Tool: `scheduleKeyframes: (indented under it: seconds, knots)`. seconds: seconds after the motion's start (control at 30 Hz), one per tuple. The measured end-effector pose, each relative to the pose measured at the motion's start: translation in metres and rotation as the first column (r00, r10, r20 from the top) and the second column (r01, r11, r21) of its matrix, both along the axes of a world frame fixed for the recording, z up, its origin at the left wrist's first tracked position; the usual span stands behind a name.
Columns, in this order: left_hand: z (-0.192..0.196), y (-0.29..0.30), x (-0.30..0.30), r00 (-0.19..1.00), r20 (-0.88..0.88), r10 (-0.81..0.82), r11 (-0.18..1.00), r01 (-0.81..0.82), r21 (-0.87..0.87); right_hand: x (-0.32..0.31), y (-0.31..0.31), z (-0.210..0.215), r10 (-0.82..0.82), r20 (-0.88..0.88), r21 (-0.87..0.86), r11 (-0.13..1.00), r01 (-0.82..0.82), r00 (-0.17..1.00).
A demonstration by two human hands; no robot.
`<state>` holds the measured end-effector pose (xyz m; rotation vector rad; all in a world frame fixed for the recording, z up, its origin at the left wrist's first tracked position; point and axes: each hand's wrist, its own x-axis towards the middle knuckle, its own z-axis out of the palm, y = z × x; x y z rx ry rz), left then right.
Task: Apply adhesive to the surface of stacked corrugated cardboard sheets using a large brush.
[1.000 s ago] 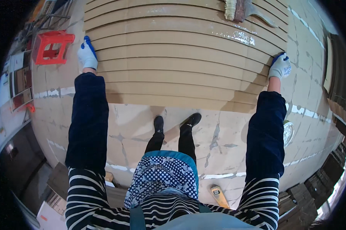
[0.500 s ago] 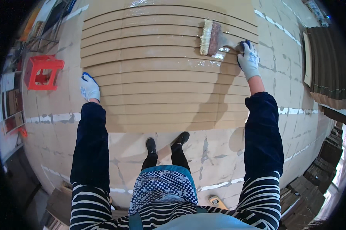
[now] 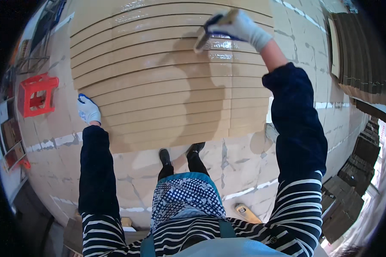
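Overlapping brown cardboard sheets (image 3: 158,96) lie fanned in rows before me, with shiny wet streaks across the far rows. In a white glove with blue coating, my right hand (image 3: 236,28) is closed around a wide brush (image 3: 203,42) over the far right part of the sheets. The brush is seen nearly edge-on, and the hand covers its handle. My left hand (image 3: 89,110), gloved the same way, holds the left edge of the cardboard; some of its fingers are hidden.
A red plastic stool (image 3: 38,95) stands at the left. Stacked dark cardboard (image 3: 364,60) rises at the far right, with more piles (image 3: 345,203) at the lower right. A yellow-handled object (image 3: 246,213) lies on the floor near my right side.
My right hand has swung left and away from me with the brush, which has turned edge-on. My left hand stays at the cardboard edge. The whole view has shifted slightly.
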<state>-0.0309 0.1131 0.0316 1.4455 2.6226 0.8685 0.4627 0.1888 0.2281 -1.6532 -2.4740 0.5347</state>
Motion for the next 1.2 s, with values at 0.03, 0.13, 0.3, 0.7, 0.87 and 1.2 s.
scheduleKeyframes:
  seconds: [0.03,0.13,0.3,0.7,0.87,1.2]
  knots:
    - [-0.001,0.002,0.000,1.000,-0.007,0.012,1.000,-0.012,0.003,0.001,0.014,-0.004,-0.005,-0.002,-0.010,1.000,0.005,1.000]
    - [-0.004,0.003,0.000,1.000,-0.021,0.017,1.000,-0.017,0.001,0.012,0.034,-0.024,-0.485,-0.628,-0.222,0.862,0.456,0.609]
    - [-0.001,0.002,0.001,1.000,-0.017,0.020,1.000,-0.020,-0.009,0.007,-0.046,-0.097,-0.463,-0.698,-0.088,0.813,0.576,0.547]
    - [-0.020,-0.007,0.012,0.997,-0.069,-0.032,0.999,0.030,-0.024,0.036,-0.097,-0.111,-0.343,-0.889,-0.146,0.841,0.521,0.304]
    - [-0.056,-0.010,0.006,0.986,-0.142,-0.084,0.996,0.082,-0.022,0.004,-0.214,-0.181,-0.483,-0.864,-0.253,0.659,0.709,0.142]
    - [-0.066,0.002,-0.035,0.888,-0.312,-0.338,0.941,0.307,-0.144,0.201,-0.415,-0.215,-0.134,-0.708,-0.682,0.384,0.622,-0.694]
